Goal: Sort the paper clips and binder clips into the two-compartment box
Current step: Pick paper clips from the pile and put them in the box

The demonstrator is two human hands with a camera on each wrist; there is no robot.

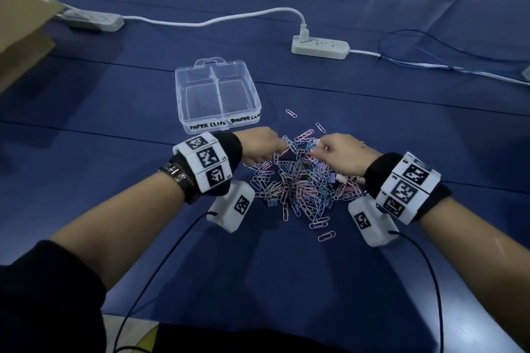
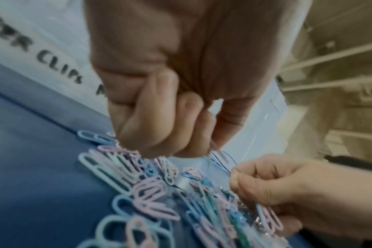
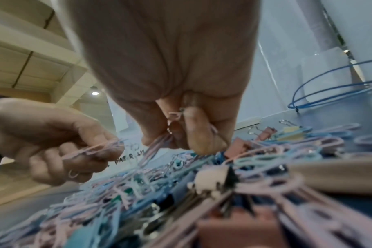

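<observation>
- Left hand [image 1: 262,145]: palm down over the far left edge of the clip pile [image 1: 298,180], forearm reaching in from the lower left. Fingers are curled; in the right wrist view the fingertips pinch a few pink paper clips [image 3: 96,148].
- Right hand [image 1: 341,152]: palm down over the far right part of the pile, forearm entering from the lower right. Fingers are curled downward; in the right wrist view thumb and fingers pinch pink paper clips [image 3: 157,146] just above the heap.
- The two hands are near each other, knuckles facing, with a narrow gap between them.
- Clip pile: a tangled heap of pink and blue paper clips mixed with binder clips [image 3: 240,147] on the blue table [image 1: 114,112], directly under and in front of both hands. A few loose paper clips lie at its edges.
- Two-compartment box [image 1: 218,94]: clear plastic, lid off, standing just beyond the left hand. Front labels read "PAPER CLIPS" on the left compartment; the right label is partly legible. No contents are discernible in either compartment.
- Beyond the box: a white power strip [image 1: 319,47] with a plugged cable, and a second power strip [image 1: 91,20] at the far left.
</observation>
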